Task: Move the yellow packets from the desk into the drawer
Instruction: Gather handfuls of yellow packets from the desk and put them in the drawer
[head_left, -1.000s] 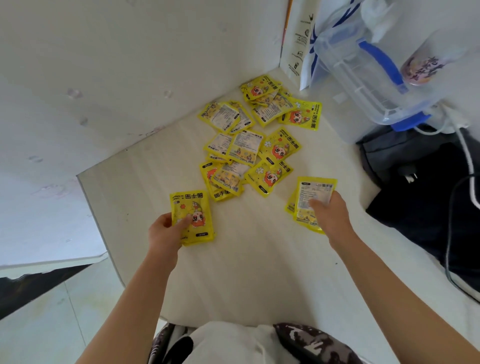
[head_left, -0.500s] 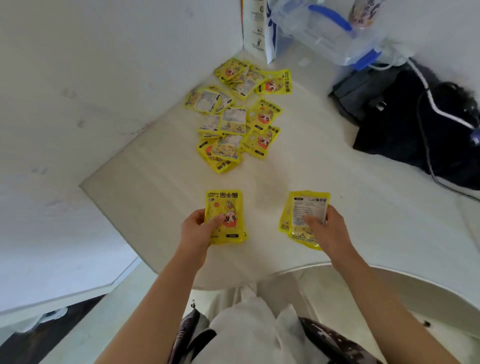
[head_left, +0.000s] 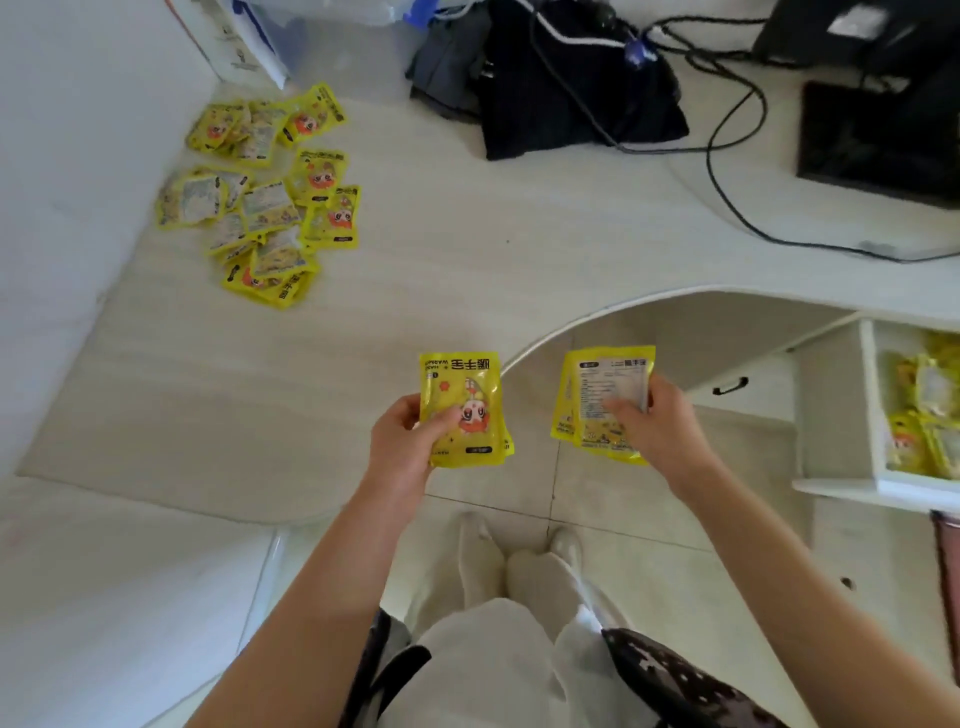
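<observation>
Head view: left hand (head_left: 400, 447) and right hand (head_left: 657, 423), each clamped on yellow packets (head_left: 464, 410), now off the desk (head_left: 363, 364).

Left hand (head_left: 402, 447) grips a small stack of packets (head_left: 464, 410), cartoon face up, at the desk (head_left: 415, 249) edge. Right hand (head_left: 657, 423) pinches another stack (head_left: 597, 395), label side up, out over the floor (head_left: 597, 499). A pile of packets (head_left: 265, 202) lies on the desk's far left by the wall. At right, the open drawer (head_left: 878, 415) holds more packets (head_left: 924, 415). Black cables (head_left: 727, 171) trail across the desk.
</observation>
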